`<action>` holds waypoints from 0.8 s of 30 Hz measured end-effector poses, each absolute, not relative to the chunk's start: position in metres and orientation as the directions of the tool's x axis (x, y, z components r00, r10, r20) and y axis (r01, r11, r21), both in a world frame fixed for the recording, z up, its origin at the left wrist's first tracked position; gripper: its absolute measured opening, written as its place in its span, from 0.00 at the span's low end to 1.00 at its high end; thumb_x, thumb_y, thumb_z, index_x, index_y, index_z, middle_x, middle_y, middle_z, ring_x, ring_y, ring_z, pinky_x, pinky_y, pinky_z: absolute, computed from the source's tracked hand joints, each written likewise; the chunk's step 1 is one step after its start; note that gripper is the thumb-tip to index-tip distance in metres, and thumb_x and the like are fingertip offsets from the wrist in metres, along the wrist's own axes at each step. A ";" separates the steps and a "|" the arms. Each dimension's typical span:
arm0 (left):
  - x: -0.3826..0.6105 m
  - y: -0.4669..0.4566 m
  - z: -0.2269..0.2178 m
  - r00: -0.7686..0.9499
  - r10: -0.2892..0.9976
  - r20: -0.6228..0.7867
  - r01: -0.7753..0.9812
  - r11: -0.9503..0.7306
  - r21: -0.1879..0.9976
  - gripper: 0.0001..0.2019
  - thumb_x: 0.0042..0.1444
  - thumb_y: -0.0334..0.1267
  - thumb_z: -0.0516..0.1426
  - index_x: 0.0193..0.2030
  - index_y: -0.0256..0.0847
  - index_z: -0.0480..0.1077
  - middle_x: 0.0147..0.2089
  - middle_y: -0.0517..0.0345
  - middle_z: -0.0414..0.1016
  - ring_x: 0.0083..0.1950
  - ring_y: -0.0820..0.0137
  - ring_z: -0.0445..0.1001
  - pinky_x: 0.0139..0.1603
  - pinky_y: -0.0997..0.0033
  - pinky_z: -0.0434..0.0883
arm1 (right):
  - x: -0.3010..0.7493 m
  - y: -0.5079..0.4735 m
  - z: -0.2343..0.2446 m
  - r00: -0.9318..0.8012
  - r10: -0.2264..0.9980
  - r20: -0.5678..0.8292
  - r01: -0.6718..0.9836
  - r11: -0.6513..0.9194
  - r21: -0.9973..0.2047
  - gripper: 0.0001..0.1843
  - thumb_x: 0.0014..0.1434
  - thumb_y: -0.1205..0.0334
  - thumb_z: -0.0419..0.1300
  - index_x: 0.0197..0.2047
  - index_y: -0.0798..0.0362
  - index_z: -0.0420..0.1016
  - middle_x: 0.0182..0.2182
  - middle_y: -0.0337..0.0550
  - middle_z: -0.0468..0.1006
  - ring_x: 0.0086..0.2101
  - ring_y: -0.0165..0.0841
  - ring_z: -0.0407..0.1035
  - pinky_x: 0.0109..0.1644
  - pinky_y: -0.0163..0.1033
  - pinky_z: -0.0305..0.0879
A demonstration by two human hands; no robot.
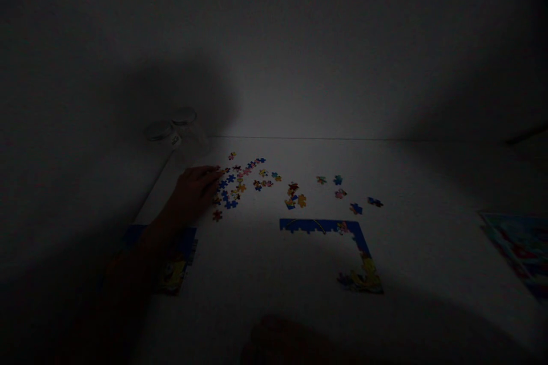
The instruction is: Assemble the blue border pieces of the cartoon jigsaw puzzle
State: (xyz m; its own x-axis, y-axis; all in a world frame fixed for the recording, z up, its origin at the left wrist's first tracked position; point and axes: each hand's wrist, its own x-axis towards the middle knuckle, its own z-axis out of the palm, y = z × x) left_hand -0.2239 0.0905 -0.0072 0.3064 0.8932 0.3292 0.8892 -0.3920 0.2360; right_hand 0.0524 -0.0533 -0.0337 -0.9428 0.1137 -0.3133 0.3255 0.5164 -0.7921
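My left hand (196, 189) reaches over the table to the left side of a spread of loose jigsaw pieces (231, 178). Its fingers are stretched toward the pieces, with the fingertips at the pile's edge; no piece shows in its grasp. In the middle of the table lies a partly joined puzzle border (319, 226), with a blue top edge and a right side running down to a yellow corner. Below it, at the bottom of the view, my right hand (286, 337) rests in deep shadow, its fingers too dark to make out.
Beneath my left forearm lies a blue picture (188, 238) with a yellow figure. Two clear containers with pale lids (184, 116) stand at the back left. A colourful sheet (524, 245) lies at the right. Several pieces (355, 209) are scattered above the border. The light is very dim.
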 end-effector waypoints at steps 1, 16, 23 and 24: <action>-0.224 0.091 -0.008 0.309 0.894 0.325 0.891 -0.392 0.230 0.20 0.71 0.44 0.48 0.61 0.43 0.74 0.62 0.45 0.75 0.61 0.56 0.72 0.64 0.46 0.68 | 0.053 -0.053 -0.033 -0.951 0.100 -0.292 0.297 0.551 -0.779 0.08 0.67 0.59 0.62 0.41 0.55 0.80 0.38 0.44 0.83 0.32 0.27 0.71 0.33 0.31 0.64; -0.219 0.087 -0.007 0.371 0.878 0.303 0.876 -0.439 0.200 0.21 0.70 0.46 0.49 0.61 0.42 0.74 0.64 0.42 0.72 0.64 0.53 0.70 0.64 0.45 0.68 | 0.040 -0.044 0.000 -0.958 -0.033 -0.285 0.156 0.772 -0.616 0.14 0.70 0.56 0.59 0.40 0.57 0.81 0.34 0.46 0.84 0.26 0.26 0.67 0.29 0.32 0.58; -0.226 0.089 0.004 0.257 0.900 0.352 0.900 -0.355 0.252 0.20 0.69 0.44 0.48 0.54 0.40 0.78 0.53 0.45 0.78 0.55 0.57 0.75 0.61 0.52 0.70 | 0.043 -0.042 0.007 -0.961 -0.023 -0.276 0.145 0.807 -0.572 0.19 0.73 0.52 0.55 0.48 0.57 0.81 0.37 0.48 0.85 0.31 0.30 0.72 0.30 0.35 0.58; -0.228 0.088 0.009 0.235 0.910 0.340 0.909 -0.330 0.256 0.19 0.68 0.42 0.48 0.51 0.40 0.79 0.51 0.46 0.78 0.53 0.58 0.76 0.59 0.55 0.72 | 0.044 -0.043 0.005 -0.961 -0.018 -0.277 0.149 0.808 -0.571 0.17 0.72 0.53 0.56 0.49 0.57 0.81 0.38 0.47 0.85 0.31 0.30 0.72 0.30 0.35 0.59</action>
State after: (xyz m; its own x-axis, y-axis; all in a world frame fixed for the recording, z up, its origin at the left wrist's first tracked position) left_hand -0.2284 0.0878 0.0087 0.2350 0.9104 0.3404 0.9086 -0.3302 0.2559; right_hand 0.0436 -0.0428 0.0048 -0.9607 -0.0184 -0.2769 0.1489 0.8076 -0.5706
